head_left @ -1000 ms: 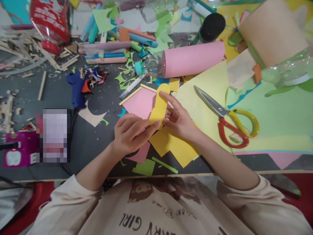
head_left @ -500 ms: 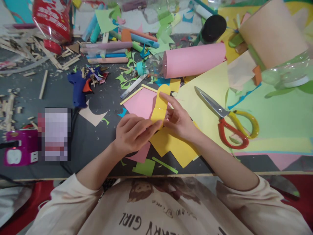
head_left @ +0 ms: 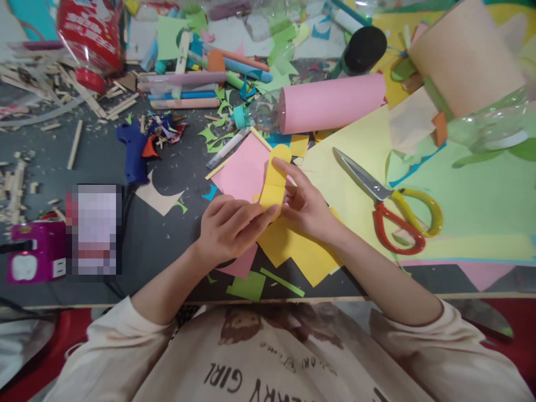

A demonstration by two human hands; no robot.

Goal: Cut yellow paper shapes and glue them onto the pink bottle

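Note:
A small yellow paper piece (head_left: 276, 173) with a rounded top end and a crease across its middle is held between both hands. My left hand (head_left: 230, 226) pinches its lower end between thumb and fingers. On the other side, my right hand (head_left: 307, 204) grips its right edge, the index finger resting near the rounded end. Under it lies pink paper (head_left: 238, 167) with thin pale-yellow strips along its upper edges. Yellow paper sheets (head_left: 312, 254) are spread beneath my right wrist. Green paper scraps (head_left: 247, 286) rest near the table's front edge.
Scissors (head_left: 381, 195) with red and yellow handles lie open on the right. A pink-wrapped bottle (head_left: 330, 103) lies behind my hands. At left are a blue glue gun (head_left: 132, 151), a purple power block (head_left: 36, 251) and a red-labelled bottle (head_left: 90, 39). Scraps and sticks litter the back.
The pink paper with its yellow strips has shifted, its peak now further up and right. Both hands keep their hold on the yellow paper piece, almost unmoved.

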